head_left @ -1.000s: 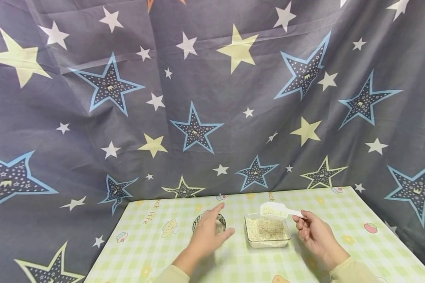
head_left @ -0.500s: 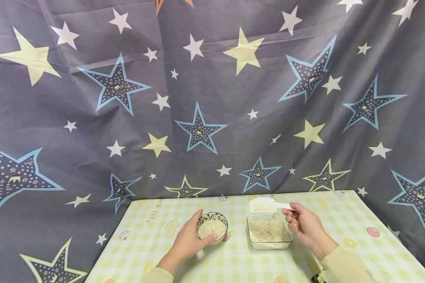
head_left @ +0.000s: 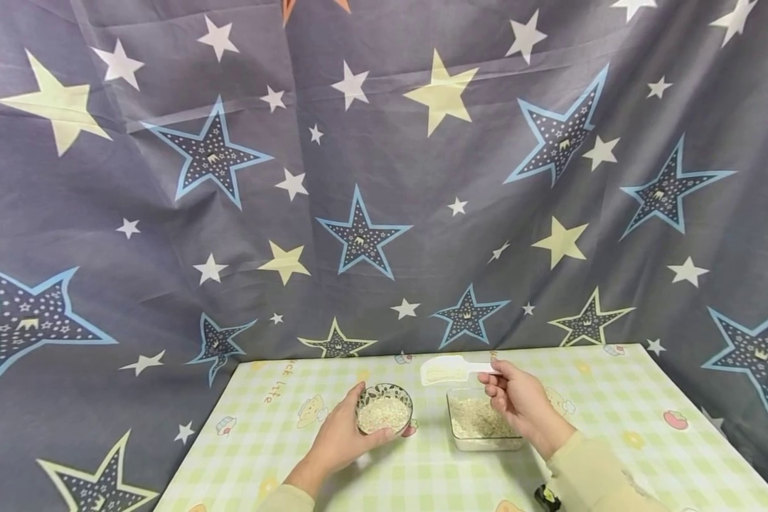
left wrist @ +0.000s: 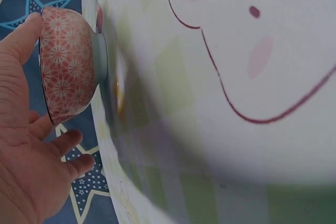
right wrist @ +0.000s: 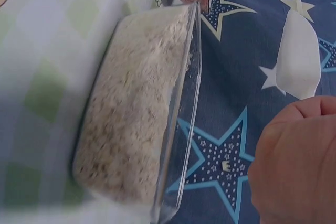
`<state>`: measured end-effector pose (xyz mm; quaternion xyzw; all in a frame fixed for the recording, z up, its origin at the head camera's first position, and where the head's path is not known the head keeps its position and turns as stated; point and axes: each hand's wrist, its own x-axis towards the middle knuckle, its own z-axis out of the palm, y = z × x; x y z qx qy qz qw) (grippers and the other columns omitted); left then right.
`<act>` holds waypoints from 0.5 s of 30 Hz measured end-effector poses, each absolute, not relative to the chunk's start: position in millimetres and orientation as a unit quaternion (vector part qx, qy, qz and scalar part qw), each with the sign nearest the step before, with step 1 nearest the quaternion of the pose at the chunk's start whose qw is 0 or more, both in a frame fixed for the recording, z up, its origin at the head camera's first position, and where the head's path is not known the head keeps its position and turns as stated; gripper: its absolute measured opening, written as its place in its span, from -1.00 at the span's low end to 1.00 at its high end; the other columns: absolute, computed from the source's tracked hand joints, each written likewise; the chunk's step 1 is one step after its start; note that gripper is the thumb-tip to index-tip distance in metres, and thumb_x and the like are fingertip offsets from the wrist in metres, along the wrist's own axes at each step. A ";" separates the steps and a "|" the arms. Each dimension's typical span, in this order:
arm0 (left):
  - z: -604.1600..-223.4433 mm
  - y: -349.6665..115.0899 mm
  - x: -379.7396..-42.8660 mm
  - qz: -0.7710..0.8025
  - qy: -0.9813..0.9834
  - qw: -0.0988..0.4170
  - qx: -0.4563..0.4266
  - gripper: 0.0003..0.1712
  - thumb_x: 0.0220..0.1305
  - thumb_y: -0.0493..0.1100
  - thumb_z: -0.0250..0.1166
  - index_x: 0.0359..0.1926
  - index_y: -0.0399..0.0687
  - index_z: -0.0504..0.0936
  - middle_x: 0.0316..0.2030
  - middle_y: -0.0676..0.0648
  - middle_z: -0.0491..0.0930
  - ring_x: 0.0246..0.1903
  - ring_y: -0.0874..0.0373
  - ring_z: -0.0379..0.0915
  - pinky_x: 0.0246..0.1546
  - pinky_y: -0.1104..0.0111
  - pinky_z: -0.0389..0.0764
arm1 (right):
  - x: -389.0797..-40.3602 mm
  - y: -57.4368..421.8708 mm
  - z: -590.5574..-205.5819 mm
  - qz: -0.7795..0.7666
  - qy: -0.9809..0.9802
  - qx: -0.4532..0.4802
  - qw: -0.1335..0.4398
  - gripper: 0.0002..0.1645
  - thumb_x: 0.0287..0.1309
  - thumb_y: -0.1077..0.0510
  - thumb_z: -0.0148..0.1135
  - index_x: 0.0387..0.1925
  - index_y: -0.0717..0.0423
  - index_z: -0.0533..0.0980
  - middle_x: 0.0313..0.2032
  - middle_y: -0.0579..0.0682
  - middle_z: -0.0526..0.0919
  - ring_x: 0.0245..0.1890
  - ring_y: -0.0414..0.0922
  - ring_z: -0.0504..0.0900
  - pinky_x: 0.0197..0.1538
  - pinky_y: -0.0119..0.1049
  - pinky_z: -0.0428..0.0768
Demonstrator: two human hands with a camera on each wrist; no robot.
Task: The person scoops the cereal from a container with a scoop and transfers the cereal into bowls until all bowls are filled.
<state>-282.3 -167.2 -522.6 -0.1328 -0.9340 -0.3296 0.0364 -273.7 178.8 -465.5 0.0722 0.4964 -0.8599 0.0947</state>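
Note:
My left hand point(head_left: 340, 435) grips a small bowl point(head_left: 384, 392) by its rim, thumb on the near side and fingers round the left. Pale oat flakes lie in the bowl; in the left wrist view its outside point(left wrist: 68, 64) has a red-and-white flower pattern. Its foot is at the tabletop; whether it touches, I cannot tell. My right hand point(head_left: 526, 404) pinches the handle of a white scoop point(head_left: 444, 370), held in the air between the bowl and a glass container, with some flakes in it. Below that hand stands the rectangular glass container point(head_left: 486, 446), full of oat flakes and partly hidden.
A green-and-white checked tablecloth point(head_left: 249, 448) with cartoon prints covers the table. Behind the table's far edge hangs a dark curtain point(head_left: 384, 156) with stars. A dark wrist strap point(head_left: 547, 498) shows by the right sleeve.
My left hand, first open above the bowl, has taken hold of its rim. The right hand has carried the scoop leftward from over the glass container toward the bowl.

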 end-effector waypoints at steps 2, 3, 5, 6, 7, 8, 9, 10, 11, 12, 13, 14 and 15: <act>-521.9 -167.5 -282.2 -0.328 -0.935 0.034 -0.132 0.38 0.04 0.43 0.60 0.65 -0.19 0.18 0.50 -0.35 0.43 0.43 -0.38 0.43 0.40 -0.29 0.50 | -275.8 172.3 -464.9 -0.858 0.501 0.069 0.094 -0.74 0.71 0.08 -0.17 -0.12 0.10 0.39 -0.50 -0.20 0.69 -0.63 -0.45 0.49 -0.63 -0.69 0.36; -521.4 -167.6 -282.2 -0.327 -0.935 0.034 -0.132 0.39 0.04 0.43 0.60 0.65 -0.20 0.18 0.50 -0.35 0.43 0.43 -0.38 0.43 0.40 -0.29 0.51 | -276.9 169.3 -464.7 -0.857 0.502 0.068 0.093 -0.76 0.71 0.08 -0.17 -0.13 0.08 0.38 -0.49 -0.19 0.69 -0.63 -0.45 0.48 -0.63 -0.69 0.35; -520.0 -167.5 -282.0 -0.325 -0.936 0.032 -0.132 0.40 0.03 0.42 0.61 0.65 -0.21 0.17 0.50 -0.34 0.43 0.43 -0.38 0.43 0.40 -0.29 0.51 | -278.7 163.8 -464.3 -0.855 0.506 0.066 0.092 -0.78 0.71 0.08 -0.16 -0.14 0.06 0.35 -0.49 -0.19 0.69 -0.63 -0.45 0.48 -0.64 -0.68 0.35; -519.4 -167.5 -282.1 -0.324 -0.936 0.030 -0.132 0.41 0.02 0.42 0.61 0.65 -0.21 0.16 0.50 -0.33 0.43 0.43 -0.38 0.44 0.40 -0.28 0.51 | -279.3 161.1 -464.0 -0.853 0.509 0.066 0.091 -0.78 0.70 0.09 -0.15 -0.15 0.06 0.36 -0.49 -0.19 0.70 -0.63 -0.45 0.48 -0.64 -0.68 0.34; -518.8 -167.4 -282.3 -0.323 -0.937 0.028 -0.132 0.42 0.02 0.42 0.62 0.65 -0.22 0.15 0.51 -0.32 0.43 0.42 -0.38 0.44 0.40 -0.29 0.51 | -279.8 158.7 -463.8 -0.852 0.512 0.066 0.089 -0.78 0.70 0.09 -0.14 -0.16 0.06 0.37 -0.49 -0.18 0.70 -0.64 -0.45 0.47 -0.65 -0.67 0.34; -518.2 -167.3 -282.4 -0.323 -0.937 0.026 -0.132 0.43 0.01 0.42 0.62 0.65 -0.22 0.14 0.51 -0.32 0.43 0.42 -0.38 0.44 0.40 -0.29 0.51 | -280.3 156.5 -463.6 -0.850 0.515 0.066 0.087 -0.78 0.69 0.09 -0.13 -0.17 0.06 0.37 -0.49 -0.18 0.69 -0.64 -0.45 0.47 -0.65 -0.67 0.33; -517.9 -167.2 -282.6 -0.323 -0.937 0.026 -0.133 0.43 0.01 0.41 0.63 0.65 -0.23 0.14 0.51 -0.31 0.43 0.42 -0.38 0.44 0.40 -0.29 0.51 | -280.8 154.4 -463.7 -0.849 0.518 0.066 0.086 -0.77 0.69 0.10 -0.13 -0.16 0.08 0.39 -0.50 -0.18 0.69 -0.64 -0.44 0.46 -0.65 -0.66 0.33; -517.5 -167.1 -282.9 -0.324 -0.936 0.024 -0.133 0.44 0.00 0.40 0.63 0.66 -0.23 0.13 0.51 -0.31 0.43 0.42 -0.38 0.44 0.40 -0.29 0.51 | -281.2 152.6 -463.7 -0.846 0.522 0.066 0.084 -0.77 0.68 0.10 -0.12 -0.16 0.08 0.40 -0.49 -0.18 0.69 -0.64 -0.44 0.46 -0.65 -0.66 0.33; -517.2 -167.1 -283.1 -0.324 -0.936 0.023 -0.133 0.44 0.00 0.40 0.63 0.66 -0.23 0.12 0.52 -0.30 0.43 0.43 -0.38 0.44 0.41 -0.28 0.50 | -281.8 150.9 -463.9 -0.844 0.525 0.066 0.082 -0.77 0.68 0.10 -0.11 -0.16 0.09 0.41 -0.50 -0.18 0.69 -0.64 -0.44 0.45 -0.65 -0.66 0.33; -517.0 -167.1 -283.3 -0.325 -0.936 0.020 -0.132 0.45 0.00 0.40 0.63 0.66 -0.22 0.12 0.52 -0.29 0.42 0.43 -0.37 0.43 0.42 -0.27 0.50 | -282.2 149.1 -463.9 -0.843 0.528 0.066 0.080 -0.76 0.67 0.10 -0.11 -0.17 0.11 0.42 -0.50 -0.18 0.69 -0.64 -0.44 0.45 -0.65 -0.65 0.33; -516.8 -167.3 -283.5 -0.327 -0.936 0.019 -0.132 0.44 0.00 0.39 0.64 0.66 -0.22 0.12 0.52 -0.29 0.42 0.44 -0.37 0.43 0.42 -0.27 0.49 | -282.7 147.4 -464.2 -0.841 0.531 0.066 0.077 -0.75 0.67 0.11 -0.11 -0.17 0.11 0.44 -0.50 -0.18 0.70 -0.64 -0.43 0.45 -0.65 -0.64 0.33; -517.2 -167.5 -283.9 -0.329 -0.935 0.017 -0.131 0.44 0.00 0.38 0.64 0.67 -0.21 0.12 0.53 -0.29 0.42 0.44 -0.37 0.42 0.43 -0.27 0.49 | -283.2 145.8 -464.4 -0.839 0.535 0.065 0.076 -0.74 0.66 0.11 -0.10 -0.18 0.12 0.45 -0.50 -0.18 0.70 -0.64 -0.43 0.45 -0.65 -0.64 0.34; -517.6 -167.9 -284.1 -0.331 -0.935 0.017 -0.131 0.44 0.00 0.38 0.65 0.67 -0.21 0.12 0.53 -0.29 0.42 0.45 -0.37 0.42 0.44 -0.27 0.48 | -283.5 144.2 -464.6 -0.836 0.539 0.065 0.073 -0.73 0.66 0.12 -0.10 -0.19 0.12 0.46 -0.50 -0.18 0.70 -0.64 -0.42 0.45 -0.65 -0.63 0.35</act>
